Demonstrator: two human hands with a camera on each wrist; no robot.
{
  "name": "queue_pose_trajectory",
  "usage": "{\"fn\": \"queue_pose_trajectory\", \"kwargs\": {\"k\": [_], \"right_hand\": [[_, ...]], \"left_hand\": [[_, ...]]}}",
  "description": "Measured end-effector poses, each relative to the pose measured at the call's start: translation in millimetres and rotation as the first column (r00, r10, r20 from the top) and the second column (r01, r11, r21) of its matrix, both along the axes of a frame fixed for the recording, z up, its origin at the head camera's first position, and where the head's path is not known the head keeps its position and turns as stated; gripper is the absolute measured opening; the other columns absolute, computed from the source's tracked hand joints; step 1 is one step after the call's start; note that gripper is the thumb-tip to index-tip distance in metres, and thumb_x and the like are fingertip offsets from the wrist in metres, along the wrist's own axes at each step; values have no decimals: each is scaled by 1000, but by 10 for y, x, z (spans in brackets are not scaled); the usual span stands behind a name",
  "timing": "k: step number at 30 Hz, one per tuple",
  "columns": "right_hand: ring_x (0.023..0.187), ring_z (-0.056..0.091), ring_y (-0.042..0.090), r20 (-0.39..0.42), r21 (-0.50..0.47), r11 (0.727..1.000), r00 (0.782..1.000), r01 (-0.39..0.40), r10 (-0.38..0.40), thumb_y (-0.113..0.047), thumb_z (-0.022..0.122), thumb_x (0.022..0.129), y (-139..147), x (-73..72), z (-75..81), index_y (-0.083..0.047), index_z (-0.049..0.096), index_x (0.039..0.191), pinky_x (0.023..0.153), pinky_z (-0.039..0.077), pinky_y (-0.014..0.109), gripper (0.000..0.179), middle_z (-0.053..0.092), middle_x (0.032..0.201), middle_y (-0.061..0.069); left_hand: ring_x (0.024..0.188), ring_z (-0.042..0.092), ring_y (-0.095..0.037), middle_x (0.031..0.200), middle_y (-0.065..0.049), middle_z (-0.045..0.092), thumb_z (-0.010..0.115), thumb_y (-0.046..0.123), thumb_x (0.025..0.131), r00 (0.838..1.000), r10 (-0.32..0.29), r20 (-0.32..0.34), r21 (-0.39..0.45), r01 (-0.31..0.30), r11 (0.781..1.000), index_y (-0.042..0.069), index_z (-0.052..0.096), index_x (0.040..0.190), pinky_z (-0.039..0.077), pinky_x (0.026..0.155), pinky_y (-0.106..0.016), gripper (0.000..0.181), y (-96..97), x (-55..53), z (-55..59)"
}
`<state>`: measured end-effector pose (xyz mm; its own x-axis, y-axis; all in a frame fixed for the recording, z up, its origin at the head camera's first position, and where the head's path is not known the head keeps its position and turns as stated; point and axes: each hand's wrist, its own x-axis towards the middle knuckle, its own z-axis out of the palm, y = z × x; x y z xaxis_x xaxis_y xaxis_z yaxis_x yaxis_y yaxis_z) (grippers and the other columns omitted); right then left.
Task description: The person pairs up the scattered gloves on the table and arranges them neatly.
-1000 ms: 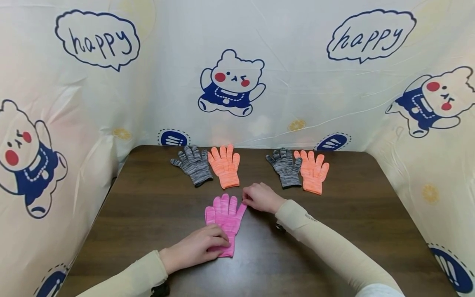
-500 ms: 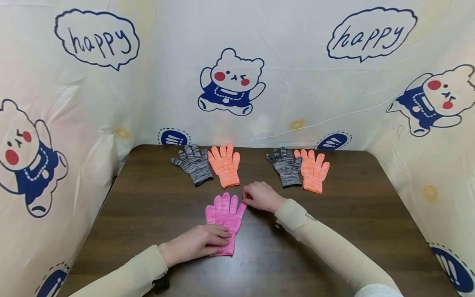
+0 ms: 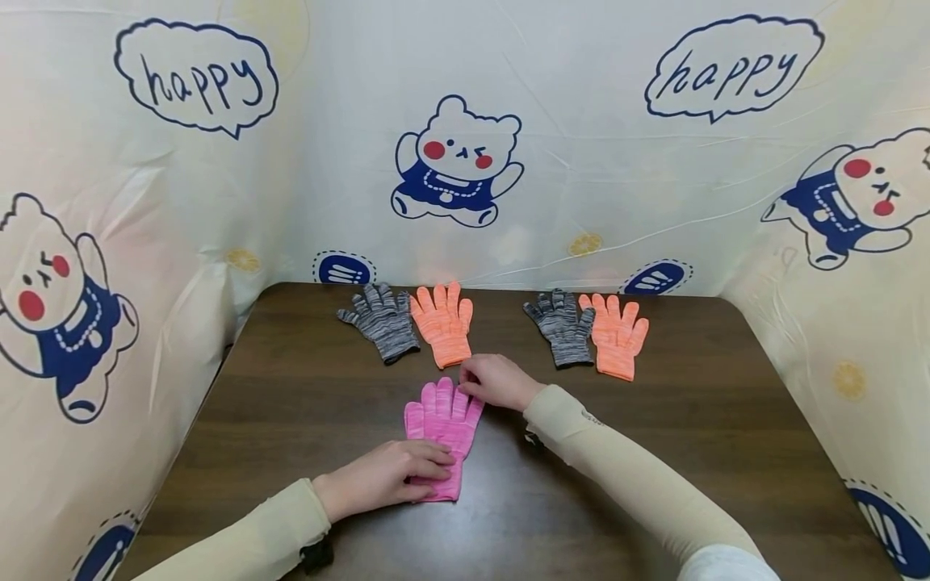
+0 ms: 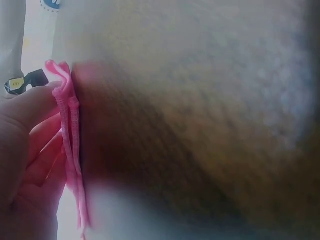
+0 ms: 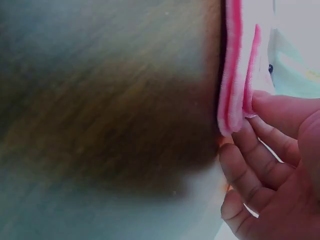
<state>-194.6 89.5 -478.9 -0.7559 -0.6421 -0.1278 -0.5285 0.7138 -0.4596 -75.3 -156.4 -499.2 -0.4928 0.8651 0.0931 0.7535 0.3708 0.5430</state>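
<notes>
A pink knit glove [image 3: 454, 432] lies on the dark wooden table, fingers pointing away from me. My left hand [image 3: 392, 476] rests on its lower palm and cuff with relaxed fingers. In the left wrist view, the pink cuff [image 4: 67, 115] shows more than one layer edge beside the thumb. At the glove's upper right, my right hand [image 3: 501, 381] pinches a fingertip of it between thumb and forefinger. The right wrist view shows layered pink finger ends [image 5: 232, 112] at that thumb, and the other fingers loosely bent.
Toward the table's far edge lie a grey glove [image 3: 383, 324] beside an orange glove [image 3: 443, 327]. Further right are another grey glove [image 3: 563, 329] and orange glove [image 3: 616, 337], slightly overlapping. A printed cloth [image 3: 327, 161] hangs around the table [image 3: 291, 403].
My right hand has shifted a little left, from the pink glove's outstretched thumb to the neighbouring fingertip. The left hand has stayed on the cuff area, and the other gloves have not moved.
</notes>
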Motion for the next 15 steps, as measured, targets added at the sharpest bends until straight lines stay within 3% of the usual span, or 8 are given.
{"fn": "queue_pose_trajectory", "kwargs": {"k": [8,15], "right_hand": [[73,56,13,-117,116,993,993,29,-16,-24,74,98,48,-26,-38,-17,70,86,74,49,37,14,66,79,-5],[74,56,13,55,73,994,995,76,-80,-18,75,97,-81,-25,57,-14,70,95,73,51,33,7,65,84,-3]], "left_hand": [[132,61,-18,138,1,68,75,20,98,1000,-6,4,13,6,1000,13,76,127,53,105,-38,30,0,-7,-6],[131,61,-19,137,0,68,76,19,97,1000,-20,-14,28,21,999,12,76,127,53,105,-38,30,9,9,17]]}}
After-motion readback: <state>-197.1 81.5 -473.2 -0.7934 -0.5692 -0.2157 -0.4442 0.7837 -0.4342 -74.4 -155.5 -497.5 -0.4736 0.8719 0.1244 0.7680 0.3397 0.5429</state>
